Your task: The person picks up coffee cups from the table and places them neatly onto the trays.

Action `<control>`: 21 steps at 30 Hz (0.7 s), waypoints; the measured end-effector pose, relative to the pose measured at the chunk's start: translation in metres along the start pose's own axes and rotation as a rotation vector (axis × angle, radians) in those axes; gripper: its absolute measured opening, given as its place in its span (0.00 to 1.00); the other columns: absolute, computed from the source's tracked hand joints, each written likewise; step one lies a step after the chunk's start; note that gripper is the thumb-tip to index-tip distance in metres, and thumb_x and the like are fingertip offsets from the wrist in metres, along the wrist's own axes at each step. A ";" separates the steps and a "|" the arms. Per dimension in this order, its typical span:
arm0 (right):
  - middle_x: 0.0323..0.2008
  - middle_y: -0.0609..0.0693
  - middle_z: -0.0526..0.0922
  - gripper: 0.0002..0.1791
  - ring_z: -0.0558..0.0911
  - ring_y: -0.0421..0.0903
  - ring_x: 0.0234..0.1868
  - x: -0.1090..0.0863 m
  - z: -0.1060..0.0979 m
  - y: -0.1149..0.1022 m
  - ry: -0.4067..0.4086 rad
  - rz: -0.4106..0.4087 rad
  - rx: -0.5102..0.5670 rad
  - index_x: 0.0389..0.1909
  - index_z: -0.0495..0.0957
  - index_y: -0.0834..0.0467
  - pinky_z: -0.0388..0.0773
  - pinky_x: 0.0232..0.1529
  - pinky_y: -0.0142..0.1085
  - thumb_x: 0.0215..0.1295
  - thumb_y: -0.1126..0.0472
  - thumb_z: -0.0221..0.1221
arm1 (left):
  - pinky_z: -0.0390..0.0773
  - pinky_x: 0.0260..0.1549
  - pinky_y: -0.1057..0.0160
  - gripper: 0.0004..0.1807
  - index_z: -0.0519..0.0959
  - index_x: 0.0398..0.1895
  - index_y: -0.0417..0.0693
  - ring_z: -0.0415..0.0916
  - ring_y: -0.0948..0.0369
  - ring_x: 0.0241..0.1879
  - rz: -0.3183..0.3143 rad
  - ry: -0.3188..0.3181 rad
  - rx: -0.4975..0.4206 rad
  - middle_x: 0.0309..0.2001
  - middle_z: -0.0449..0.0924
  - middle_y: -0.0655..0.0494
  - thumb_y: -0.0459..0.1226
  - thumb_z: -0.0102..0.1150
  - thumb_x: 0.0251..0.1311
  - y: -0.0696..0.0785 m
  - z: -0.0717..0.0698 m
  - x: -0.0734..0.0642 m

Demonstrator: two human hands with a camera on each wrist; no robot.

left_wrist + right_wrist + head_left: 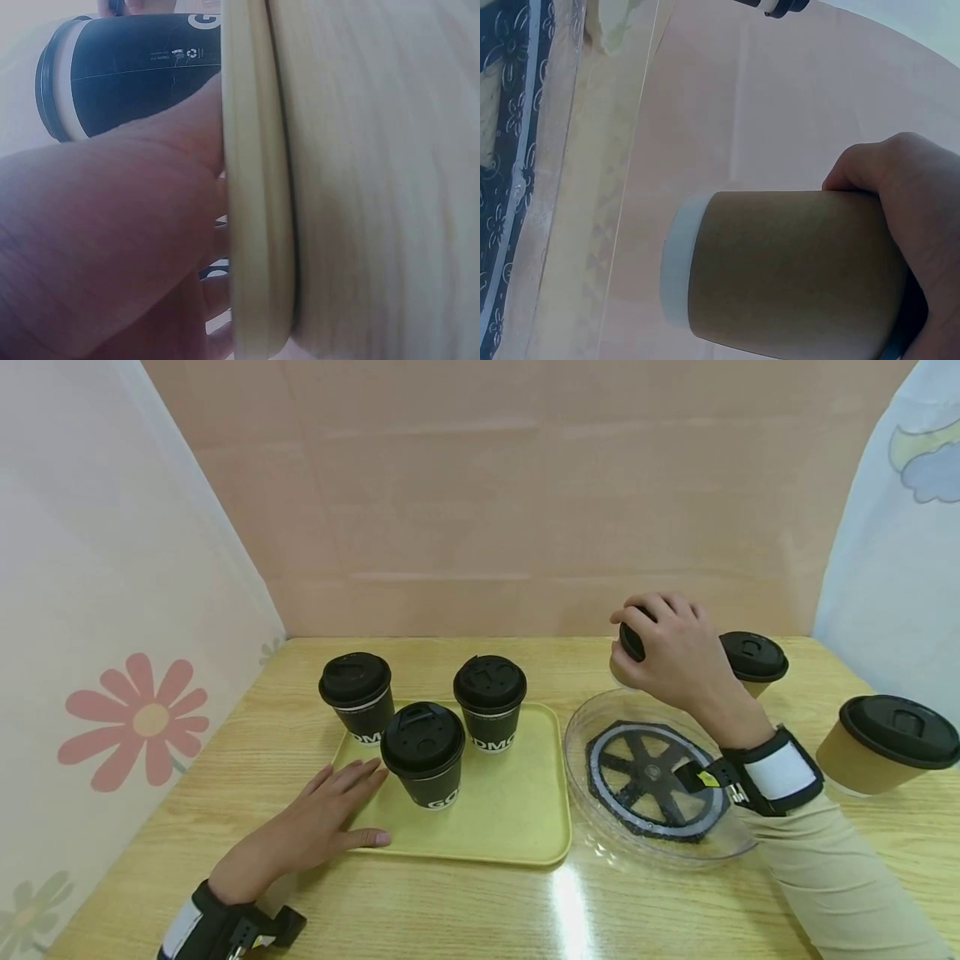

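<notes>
My right hand [678,652] grips a brown paper coffee cup [795,270] from above, its black lid largely covered by the fingers in the head view. The right wrist view shows the cup's pale base, raised off the table behind the clear round dish [567,752]. My left hand [322,818] lies with spread fingers on the left front corner of the yellow tray [517,814], fingertips close to the front black cup [423,764]. Behind that one stand two more black lidded cups, one at the back left [356,693] and one at the back middle [491,702].
Inside the clear dish lies a black-and-white spoked disc [652,772]. On the right of the table, two brown cups with black lids stand upright, one farther back [753,660] and one near the right edge [885,747]. Hanging sheets [465,502] enclose the table.
</notes>
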State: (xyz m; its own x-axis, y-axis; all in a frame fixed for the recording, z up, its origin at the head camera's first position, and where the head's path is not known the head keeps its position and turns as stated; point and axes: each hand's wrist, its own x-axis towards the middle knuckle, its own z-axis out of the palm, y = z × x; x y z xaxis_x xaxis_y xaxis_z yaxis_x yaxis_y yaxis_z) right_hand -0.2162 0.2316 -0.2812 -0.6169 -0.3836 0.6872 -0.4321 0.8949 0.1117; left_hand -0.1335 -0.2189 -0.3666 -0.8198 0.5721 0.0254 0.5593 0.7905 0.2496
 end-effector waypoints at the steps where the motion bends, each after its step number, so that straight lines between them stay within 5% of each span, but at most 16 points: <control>1: 0.48 0.58 0.80 0.15 0.75 0.62 0.49 0.000 0.000 0.000 0.003 -0.001 0.001 0.44 0.81 0.57 0.71 0.42 0.60 0.58 0.56 0.56 | 0.55 0.66 0.32 0.46 0.65 0.70 0.42 0.60 0.41 0.70 0.000 0.000 0.000 0.71 0.63 0.43 0.63 0.56 0.57 0.000 0.000 0.000; 21: 0.46 0.57 0.80 0.15 0.76 0.61 0.47 -0.002 -0.005 -0.005 0.029 -0.028 0.006 0.43 0.81 0.56 0.72 0.39 0.60 0.57 0.57 0.55 | 0.54 0.67 0.32 0.46 0.64 0.71 0.43 0.59 0.40 0.71 -0.006 -0.016 -0.020 0.72 0.62 0.43 0.63 0.55 0.58 0.000 0.000 0.001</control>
State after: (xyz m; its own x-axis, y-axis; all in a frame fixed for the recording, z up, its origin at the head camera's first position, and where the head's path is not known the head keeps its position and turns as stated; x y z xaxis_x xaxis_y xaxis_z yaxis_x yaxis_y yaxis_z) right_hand -0.2095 0.2288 -0.2799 -0.5856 -0.4013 0.7043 -0.4527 0.8827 0.1266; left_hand -0.1345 -0.2184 -0.3666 -0.8207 0.5714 0.0081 0.5522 0.7893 0.2686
